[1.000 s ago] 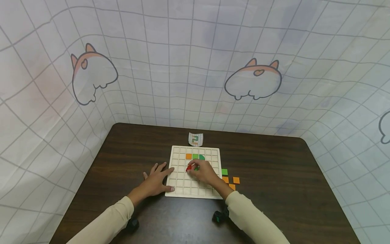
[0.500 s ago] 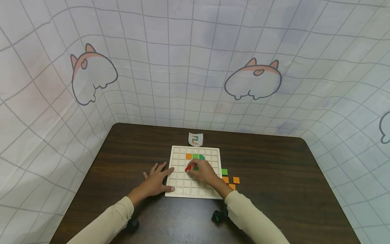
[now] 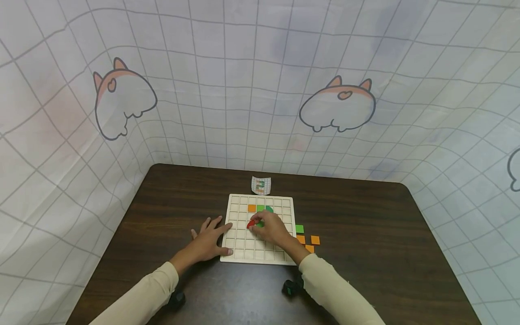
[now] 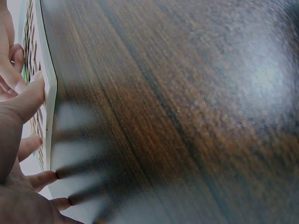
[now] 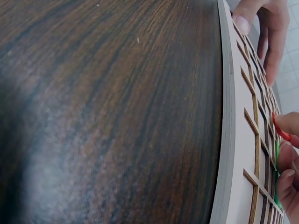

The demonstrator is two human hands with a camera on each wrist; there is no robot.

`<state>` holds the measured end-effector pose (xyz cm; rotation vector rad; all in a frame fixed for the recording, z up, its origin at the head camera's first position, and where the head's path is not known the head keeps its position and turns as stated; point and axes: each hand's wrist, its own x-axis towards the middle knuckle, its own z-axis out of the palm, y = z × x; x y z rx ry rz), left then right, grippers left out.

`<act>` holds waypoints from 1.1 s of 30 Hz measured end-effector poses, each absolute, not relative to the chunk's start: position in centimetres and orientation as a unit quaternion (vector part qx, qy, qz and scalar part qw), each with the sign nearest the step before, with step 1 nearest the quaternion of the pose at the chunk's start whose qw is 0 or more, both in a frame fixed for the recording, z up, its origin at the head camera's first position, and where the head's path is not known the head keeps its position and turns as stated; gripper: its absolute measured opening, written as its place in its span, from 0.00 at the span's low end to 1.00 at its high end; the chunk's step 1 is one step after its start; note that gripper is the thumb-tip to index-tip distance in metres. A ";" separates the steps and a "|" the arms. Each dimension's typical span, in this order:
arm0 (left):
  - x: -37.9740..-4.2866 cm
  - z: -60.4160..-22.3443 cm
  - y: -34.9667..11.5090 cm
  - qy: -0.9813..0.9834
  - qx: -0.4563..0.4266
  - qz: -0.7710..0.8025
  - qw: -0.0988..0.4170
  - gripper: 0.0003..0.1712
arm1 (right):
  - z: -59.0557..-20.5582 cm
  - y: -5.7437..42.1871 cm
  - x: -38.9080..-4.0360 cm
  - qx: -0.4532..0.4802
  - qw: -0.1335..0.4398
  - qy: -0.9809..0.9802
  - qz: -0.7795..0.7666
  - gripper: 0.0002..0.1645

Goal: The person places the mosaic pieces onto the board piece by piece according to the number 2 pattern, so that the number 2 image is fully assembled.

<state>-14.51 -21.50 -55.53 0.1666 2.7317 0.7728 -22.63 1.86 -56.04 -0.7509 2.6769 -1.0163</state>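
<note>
Pinching a small red piece (image 3: 250,224) between thumb and fingertip, the right hand (image 3: 269,229) sits low over the middle of a pale gridded board (image 3: 243,255). Compared with 1 second ago, the red piece has shifted slightly to the left, and the fingers have moved only a little with it. The right wrist view shows it tilted at the fingertips, close to the grid; whether it touches the board I cannot tell. A green piece (image 3: 260,224) lies just to its right, partly hidden by the same hand.

The left hand (image 3: 207,241) is unchanged — fingers spread apart, nothing gripped, 2 of its tips resting on the left edge of the board and the others reaching over the table (image 3: 365,225) beside it.

The board itself has stayed where it was. In its upper part the same 3 pieces lie in a row: an orange square (image 3: 252,208), a green square (image 3: 261,208) and a dark green piece with a rounded corner (image 3: 269,209). Off the right edge, the loose orange pieces (image 3: 315,240) and 1 loose green piece (image 3: 299,229) also keep their places — as does the curled paper card (image 3: 261,185) behind the board.
</note>
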 end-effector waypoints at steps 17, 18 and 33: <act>-14.5 -55.5 -21.4 0.952 0.057 0.262 0.145 0.47 | -56.2 1.9 -22.9 -0.251 0.084 0.907 -0.327 0.11; -14.5 -55.5 -21.4 0.952 0.057 0.262 0.145 0.47 | -56.3 1.9 -22.9 -0.251 0.084 0.907 -0.326 0.11; -14.6 -55.4 -21.4 0.952 0.056 0.262 0.149 0.48 | -56.3 2.0 -22.9 -0.248 0.092 0.908 -0.325 0.11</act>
